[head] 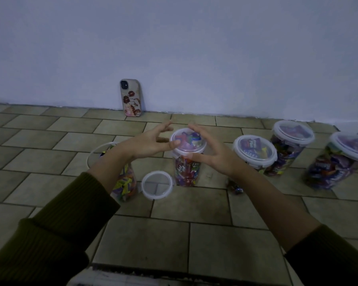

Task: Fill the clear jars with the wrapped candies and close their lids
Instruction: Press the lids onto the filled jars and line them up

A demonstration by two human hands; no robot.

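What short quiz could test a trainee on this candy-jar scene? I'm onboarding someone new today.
1. True or false: the leftmost jar has no lid on.
2. The loose lid lies: A) on the floor beside the middle jar; B) against the wall; C) on the phone.
3. How many jars wear lids?
Key: 1 true; 2 A; 3 four.

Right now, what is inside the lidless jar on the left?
Wrapped candies show through the clear wall of the jar. The left forearm covers its middle, so the fill level cannot be seen. A loose lid lies beside it.
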